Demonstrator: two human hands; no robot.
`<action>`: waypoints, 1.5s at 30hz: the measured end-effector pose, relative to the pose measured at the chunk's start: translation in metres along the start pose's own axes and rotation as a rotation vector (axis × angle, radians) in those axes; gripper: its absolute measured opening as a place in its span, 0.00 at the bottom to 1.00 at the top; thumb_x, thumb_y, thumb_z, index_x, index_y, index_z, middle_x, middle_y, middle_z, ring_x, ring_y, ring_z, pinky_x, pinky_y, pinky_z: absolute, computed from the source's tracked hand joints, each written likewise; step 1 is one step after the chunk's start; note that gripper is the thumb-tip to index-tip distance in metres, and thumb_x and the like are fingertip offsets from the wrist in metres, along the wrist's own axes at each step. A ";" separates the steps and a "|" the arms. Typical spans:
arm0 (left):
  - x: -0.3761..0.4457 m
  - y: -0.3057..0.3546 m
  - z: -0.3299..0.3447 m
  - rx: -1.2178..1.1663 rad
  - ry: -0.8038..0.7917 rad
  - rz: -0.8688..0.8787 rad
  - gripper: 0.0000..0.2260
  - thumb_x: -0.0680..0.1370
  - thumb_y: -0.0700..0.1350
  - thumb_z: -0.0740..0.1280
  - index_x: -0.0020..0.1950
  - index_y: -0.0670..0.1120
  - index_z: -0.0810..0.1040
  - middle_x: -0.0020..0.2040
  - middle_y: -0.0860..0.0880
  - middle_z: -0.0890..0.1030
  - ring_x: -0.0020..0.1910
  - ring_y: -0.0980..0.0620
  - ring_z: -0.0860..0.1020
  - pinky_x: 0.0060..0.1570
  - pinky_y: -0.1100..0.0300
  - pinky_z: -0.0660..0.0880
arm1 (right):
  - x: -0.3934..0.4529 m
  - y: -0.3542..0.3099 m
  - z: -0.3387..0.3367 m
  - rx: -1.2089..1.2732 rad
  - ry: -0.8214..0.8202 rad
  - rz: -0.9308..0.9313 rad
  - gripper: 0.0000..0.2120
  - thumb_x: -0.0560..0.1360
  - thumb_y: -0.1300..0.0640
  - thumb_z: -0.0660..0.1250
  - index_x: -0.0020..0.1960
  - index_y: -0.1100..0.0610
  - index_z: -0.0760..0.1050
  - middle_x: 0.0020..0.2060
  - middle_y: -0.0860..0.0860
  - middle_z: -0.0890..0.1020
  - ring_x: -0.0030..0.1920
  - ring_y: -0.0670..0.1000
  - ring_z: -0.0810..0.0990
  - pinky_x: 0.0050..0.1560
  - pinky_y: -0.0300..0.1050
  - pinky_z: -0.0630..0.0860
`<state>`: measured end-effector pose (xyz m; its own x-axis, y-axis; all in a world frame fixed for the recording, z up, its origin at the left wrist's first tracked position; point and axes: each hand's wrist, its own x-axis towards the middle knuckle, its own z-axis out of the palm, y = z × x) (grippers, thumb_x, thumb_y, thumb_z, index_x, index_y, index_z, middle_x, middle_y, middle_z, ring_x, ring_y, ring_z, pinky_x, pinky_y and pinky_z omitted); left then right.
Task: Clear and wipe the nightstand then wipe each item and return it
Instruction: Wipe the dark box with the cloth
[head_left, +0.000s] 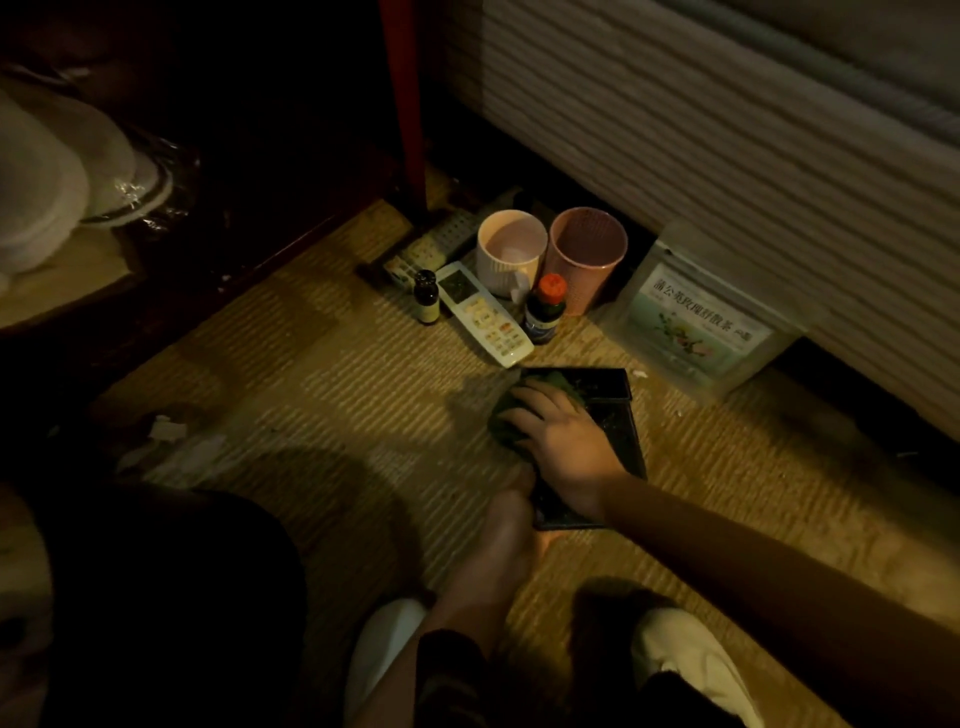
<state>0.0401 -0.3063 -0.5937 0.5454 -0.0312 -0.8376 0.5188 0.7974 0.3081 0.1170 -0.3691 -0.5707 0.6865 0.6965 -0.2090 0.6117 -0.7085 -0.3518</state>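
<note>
You're bracing the black tray (618, 410) at its near edge with your left hand (511, 519), fingers curled onto the rim, and your right hand (563, 434) is lying flat with spread fingers, pressing the dark green cloth (501, 423) onto the tray's left side. Judgement: you're mid-wipe on this item, so keep that near edge pinned so the tray isn't sliding on the mat, work the cloth toward the far raised lip and into the corners, where specks seem to be sitting. Just beyond the tray the white remote (485, 314), two small bottles (543, 309), the white mug (511, 252) and the pink cup (587, 257) are waiting; the tea pouch (696, 325) is leaning far-right of the tray against the bed side (727, 156). Everything is sitting on a woven mat (337, 384) with paper scraps left of the tray. Lighting is dim; the nightstand itself I can't make out clearly.
</note>
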 end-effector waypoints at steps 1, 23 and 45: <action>0.003 -0.001 0.001 -0.004 -0.038 0.017 0.15 0.83 0.43 0.55 0.66 0.39 0.71 0.64 0.39 0.76 0.43 0.49 0.77 0.42 0.54 0.75 | -0.001 0.005 -0.001 0.024 0.033 0.033 0.24 0.76 0.45 0.51 0.64 0.54 0.74 0.70 0.54 0.69 0.71 0.58 0.62 0.69 0.56 0.63; 0.010 0.000 0.006 0.004 -0.080 0.014 0.14 0.82 0.46 0.54 0.52 0.42 0.78 0.48 0.41 0.81 0.46 0.45 0.78 0.53 0.49 0.74 | 0.002 0.056 -0.021 0.196 0.280 0.565 0.20 0.77 0.65 0.59 0.68 0.57 0.68 0.64 0.58 0.72 0.63 0.60 0.71 0.62 0.52 0.70; -0.009 0.005 0.013 -0.104 -0.047 0.013 0.17 0.84 0.43 0.51 0.72 0.40 0.66 0.71 0.41 0.69 0.69 0.41 0.69 0.51 0.50 0.72 | 0.001 0.023 -0.021 -0.221 -0.127 -0.139 0.26 0.77 0.64 0.59 0.74 0.57 0.60 0.74 0.56 0.60 0.75 0.56 0.54 0.73 0.51 0.51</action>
<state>0.0464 -0.3105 -0.5785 0.5831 -0.0467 -0.8111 0.4414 0.8563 0.2680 0.1405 -0.3870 -0.5600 0.5434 0.7877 -0.2902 0.7772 -0.6028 -0.1807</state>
